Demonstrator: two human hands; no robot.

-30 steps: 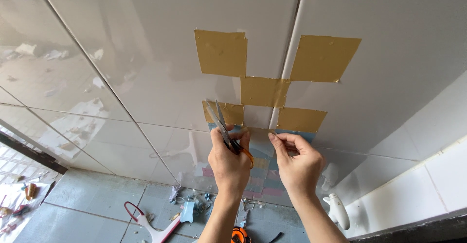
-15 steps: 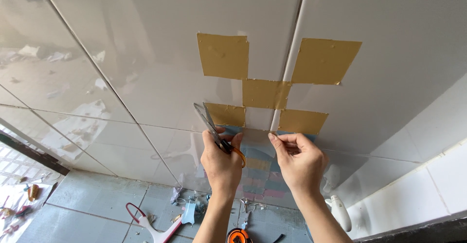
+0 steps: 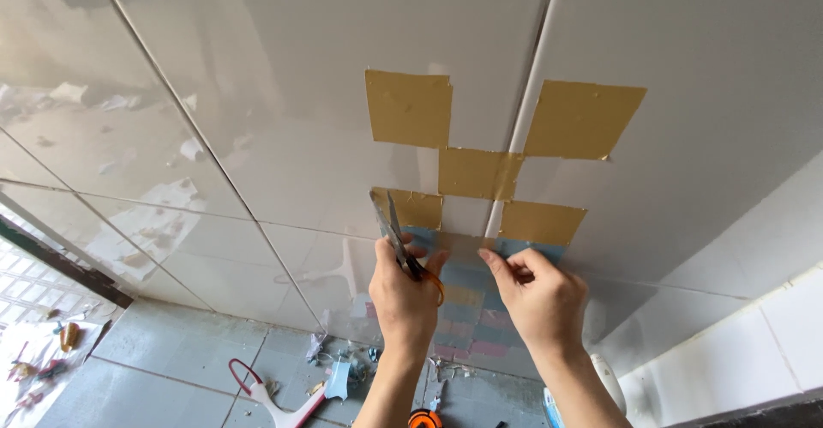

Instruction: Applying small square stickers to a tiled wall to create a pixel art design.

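My left hand (image 3: 403, 295) grips a pair of orange-handled scissors (image 3: 393, 232), blades pointing up against the glossy white tiled wall (image 3: 257, 93). The blade tips rest at the lower gold square sticker (image 3: 413, 209). My right hand (image 3: 536, 295) pinches at the wall just below another gold square (image 3: 542, 222), fingers closed near the edge of a pastel coloured checker sticker sheet (image 3: 467, 308). Three more gold squares (image 3: 477, 173) sit above in a checker pattern across a vertical tile joint.
On the grey tiled floor (image 3: 171, 351) below lie a red-and-white tool (image 3: 266, 389), scraps and small debris. A white object (image 3: 609, 381) stands at the lower right. A dark threshold strip (image 3: 60, 261) runs at the left.
Both hands have shifted slightly along the wall. The scissors have moved left and now touch the lower left gold square.
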